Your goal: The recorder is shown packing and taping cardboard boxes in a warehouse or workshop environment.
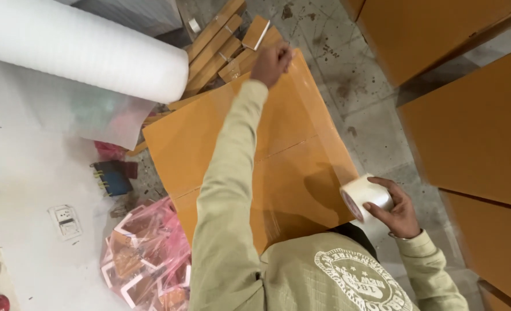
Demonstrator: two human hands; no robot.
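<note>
1. Head view, looking steeply down; lower chest and both beige sleeves fill the bottom centre, hiding the near edge of the orange panel (pixel 278 150).
2. Left hand (pixel 271 62) stretched out to the panel's far edge, fingers curled down onto it; palm side hidden, so hard to say whether gripping the edge or only pressing.
3. Right hand (pixel 395 208) closed around a roll of clear tape (pixel 364 197), just off the panel's near right corner; thumb over the roll's rim, core hole partly visible.
4. Glossy streaks on the panel near the body, possibly film or tape; hard to make out.
5. Seam line crossing the panel from left to right, partly covered by the left sleeve.
6. Wooden slats (pixel 218 49) beyond the far edge, partly under the panel.
7. White foam roll (pixel 88 49) upper left, cut off by the frame.
8. Pink plastic bags (pixel 149 256) lower left, contents blurred.
9. Further orange boards (pixel 474 132) to the right, cut off at the frame edge.
</note>
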